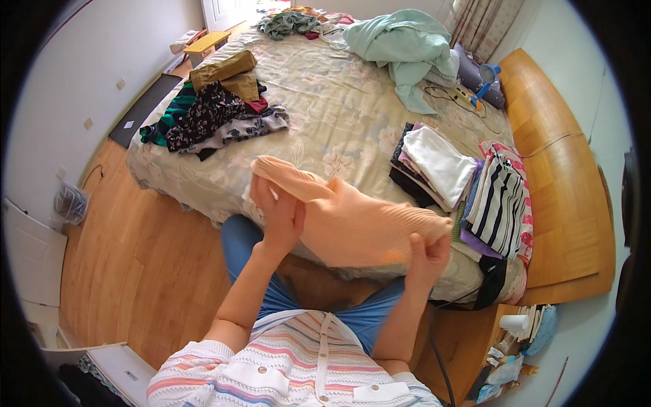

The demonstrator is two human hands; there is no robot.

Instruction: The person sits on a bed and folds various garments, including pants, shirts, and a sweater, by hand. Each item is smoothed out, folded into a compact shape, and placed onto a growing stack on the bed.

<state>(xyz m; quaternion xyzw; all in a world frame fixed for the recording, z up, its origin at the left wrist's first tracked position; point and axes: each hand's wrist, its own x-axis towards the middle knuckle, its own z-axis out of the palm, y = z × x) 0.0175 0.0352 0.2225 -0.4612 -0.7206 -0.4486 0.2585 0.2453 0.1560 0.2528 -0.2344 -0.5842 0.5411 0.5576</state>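
The left hand (279, 218) and right hand (428, 262) are holding a peach garment (356, 227) between them over the bed (325, 112), their fingers (418, 248) closed, pinching its cloth. Folded clothes (500, 207) are lying at the right, a heap (207, 112) at the left.

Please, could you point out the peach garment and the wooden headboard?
Peach garment (359, 229), head view, on the middle of its fabric.
Wooden headboard (566, 220), head view, on its broad front face.

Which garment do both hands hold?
The ribbed peach garment, between left hand and right hand; the folded white garment and black floral garment lie on the bed.
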